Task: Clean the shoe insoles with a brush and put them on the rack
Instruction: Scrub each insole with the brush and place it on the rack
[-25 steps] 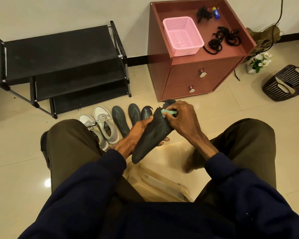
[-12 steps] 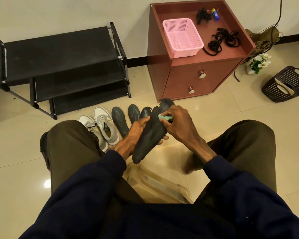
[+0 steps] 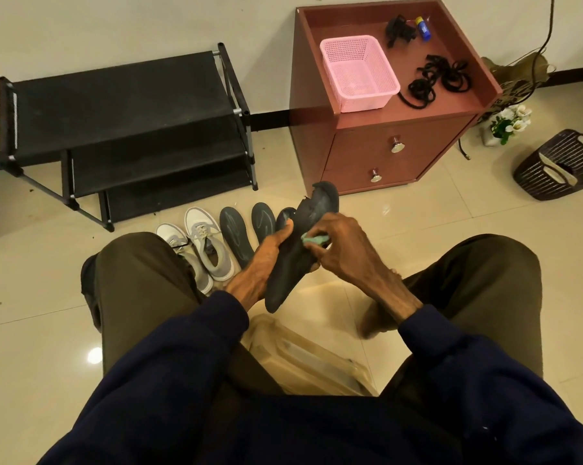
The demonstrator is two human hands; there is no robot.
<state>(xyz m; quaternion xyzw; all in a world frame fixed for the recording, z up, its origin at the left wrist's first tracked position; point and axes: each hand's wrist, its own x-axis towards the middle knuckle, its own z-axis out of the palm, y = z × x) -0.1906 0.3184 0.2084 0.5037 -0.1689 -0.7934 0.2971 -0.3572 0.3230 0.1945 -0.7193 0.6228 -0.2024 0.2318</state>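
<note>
Where teal brush (image 3: pixel 314 239) presses, matte insole (image 3: pixel 292 267) curves.

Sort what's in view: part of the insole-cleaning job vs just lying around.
Job:
held insole in left hand
brush in right hand
floor insoles
black rack

Lying about:
grey sneakers
pink basket and black laces on the cabinet
dark floor basket
flowers

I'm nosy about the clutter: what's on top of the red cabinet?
A pink basket, tangled black cords, another black bundle and a small blue-and-yellow item. The closed drawers hide their contents.
</note>
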